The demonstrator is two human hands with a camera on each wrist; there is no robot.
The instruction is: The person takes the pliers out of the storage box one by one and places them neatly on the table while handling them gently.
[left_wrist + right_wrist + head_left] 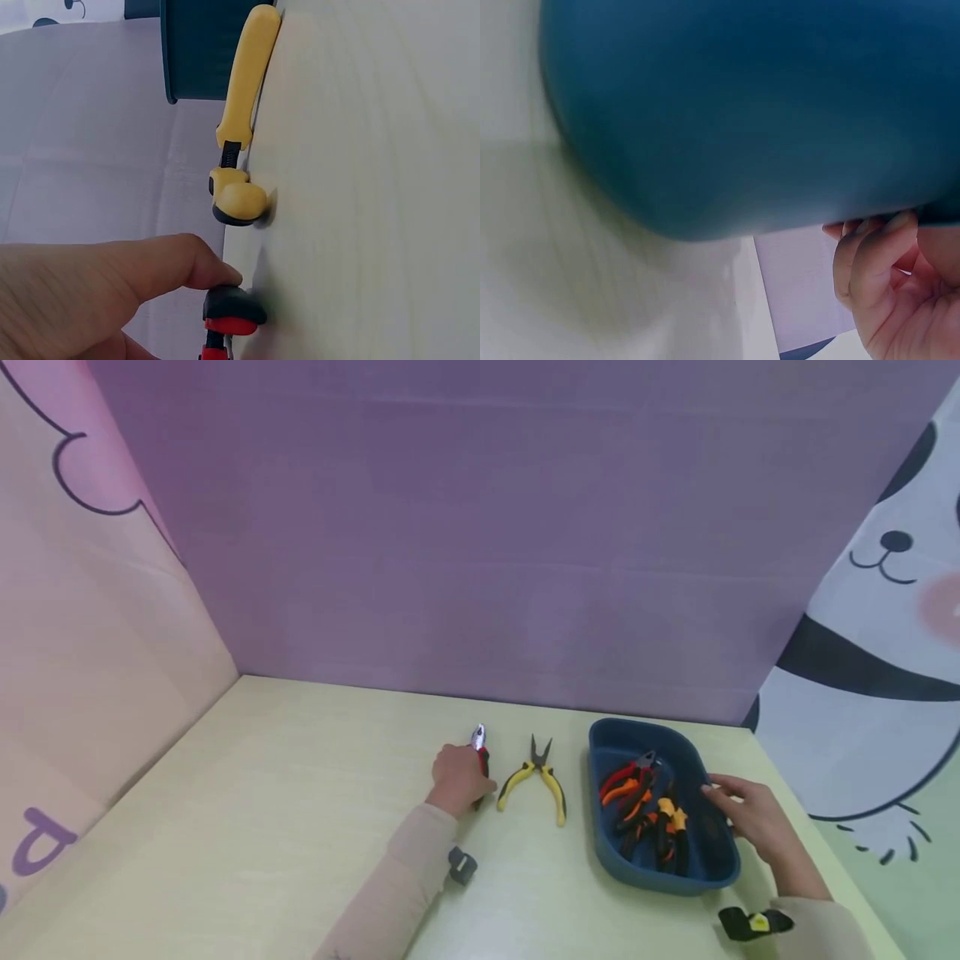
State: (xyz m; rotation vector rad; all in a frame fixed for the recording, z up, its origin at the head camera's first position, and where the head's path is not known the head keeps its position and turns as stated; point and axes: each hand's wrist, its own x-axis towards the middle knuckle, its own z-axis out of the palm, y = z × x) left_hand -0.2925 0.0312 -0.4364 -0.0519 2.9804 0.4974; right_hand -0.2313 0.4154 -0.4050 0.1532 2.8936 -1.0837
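My left hand (459, 777) grips a pair of red-and-black pliers (480, 740) by the handles, and its metal jaws point away from me. The left wrist view shows the thumb against a black handle end (234, 306), close over the table. Just to the right lie yellow-handled long-nose pliers (556, 792), spread apart. Several pliers with red, orange and black handles (637, 789) fill the middle of a blue plastic bin (618, 739). My right hand (757, 822) holds this bin at its right side, fingers curled at the rim in the right wrist view.
The pale wooden table (247, 810) meets a purple backdrop (450, 543) behind the tools. A panel with a panda drawing (870, 743) stands along the right edge, and a pink-and-cream panel (90, 610) borders the left.
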